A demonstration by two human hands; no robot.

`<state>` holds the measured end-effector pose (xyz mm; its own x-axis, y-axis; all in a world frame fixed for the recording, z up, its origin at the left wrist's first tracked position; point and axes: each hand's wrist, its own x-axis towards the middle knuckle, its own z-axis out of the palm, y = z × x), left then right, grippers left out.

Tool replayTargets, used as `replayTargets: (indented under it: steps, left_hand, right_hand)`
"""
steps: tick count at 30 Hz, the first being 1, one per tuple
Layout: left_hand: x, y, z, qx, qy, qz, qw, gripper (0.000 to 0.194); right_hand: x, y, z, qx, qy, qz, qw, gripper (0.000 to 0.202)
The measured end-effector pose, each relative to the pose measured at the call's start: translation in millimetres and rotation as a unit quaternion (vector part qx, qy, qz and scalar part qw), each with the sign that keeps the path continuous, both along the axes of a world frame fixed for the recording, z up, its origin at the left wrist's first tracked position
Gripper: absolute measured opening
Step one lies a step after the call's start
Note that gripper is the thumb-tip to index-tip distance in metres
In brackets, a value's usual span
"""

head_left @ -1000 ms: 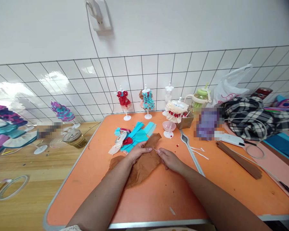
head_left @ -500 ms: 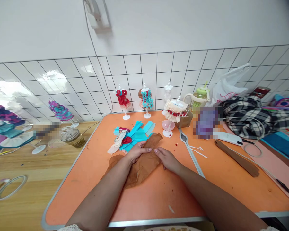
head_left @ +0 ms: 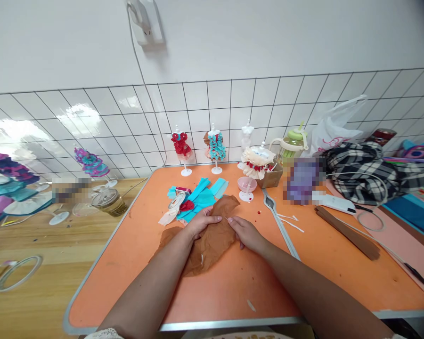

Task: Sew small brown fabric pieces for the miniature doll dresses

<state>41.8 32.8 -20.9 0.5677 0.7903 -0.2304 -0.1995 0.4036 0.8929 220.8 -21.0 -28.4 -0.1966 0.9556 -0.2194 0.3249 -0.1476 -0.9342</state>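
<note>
brown paper [head_left: 215, 242] between left hand [head_left: 201, 222] and right hand [head_left: 246, 231], over the orange table [head_left: 265, 296], long way runs near-left to far-right | left's pinching its left side | right's pinching its right edge, tiny white sliver [head_left: 226, 218] at the fingertips | both touching, neither's nearer tbh

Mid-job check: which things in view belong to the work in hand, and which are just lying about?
In hand:
- thin, crumpled brown paper-like sheet, held by the left hand and right hand
- tiny pale sliver between the hands, too small to identify

Apparently just lying about:
- black-and-white checked cloth
- white plastic bag
- green-lidded clear jug
</note>
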Motion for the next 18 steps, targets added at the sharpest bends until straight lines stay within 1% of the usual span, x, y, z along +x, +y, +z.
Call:
replayTargets:
  steps: [3,6,8,14,18]
  left_hand:
    - [0.6,0.2,0.0,0.006,0.0,-0.002,1.0,0.06]
    - [0.8,0.8,-0.1,0.0,-0.003,0.02,1.0,0.058]
    - [0.3,1.2,0.0,-0.003,-0.001,0.021,1.0,0.058]
    - [-0.6,0.9,1.1,0.005,0.006,-0.007,1.0,0.059]
    - [0.5,-0.2,0.5,0.019,0.013,-0.031,0.999,0.06]
  right_hand:
    - [0.7,0.5,-1.2,-0.005,0.002,0.006,1.0,0.042]
    - [3.2,1.3,-1.9,0.005,-0.005,0.015,1.0,0.042]
    - [4.9,1.7,-2.1,0.016,-0.015,0.021,1.0,0.043]
    - [4.2,0.9,-1.0,0.049,-0.056,0.024,0.997,0.046]
    - [0.9,0.0,2.0,0.078,-0.083,0.021,0.993,0.043]
